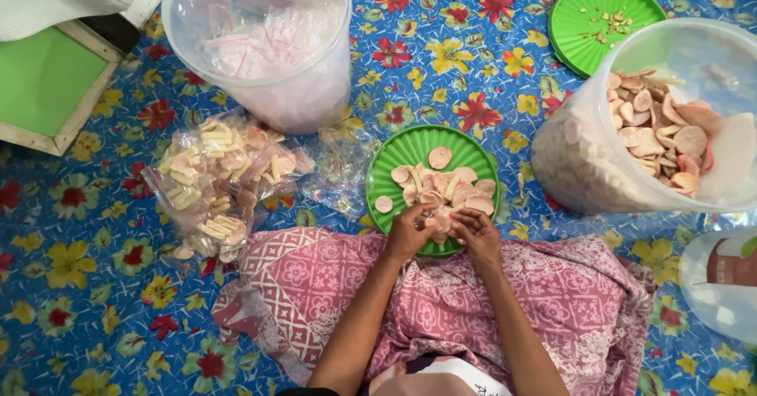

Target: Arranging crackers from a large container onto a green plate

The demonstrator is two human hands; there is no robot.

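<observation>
Your left hand [409, 232] and right hand [476, 231] meet at the near edge of the green plate [410, 142], fingers curled around a few pale crackers [438, 220] that you pinch between both hands. The rest of the crackers lie heaped on the plate, mostly on its right half, with one round piece apart near its far rim. Just left of the plate lies a crumpled clear bag [337, 174], and further left a pile of filled bags [217, 179] of crackers. Beyond the plate to the left stands a clear bucket [272, 45] of empty bags. Right of the plate stands a big clear tub [631, 128] of crackers, and behind it a second green lid [579, 37] with crumbs. Your lap under a pink patterned cloth [441, 301] touches the plate's near edge.
</observation>
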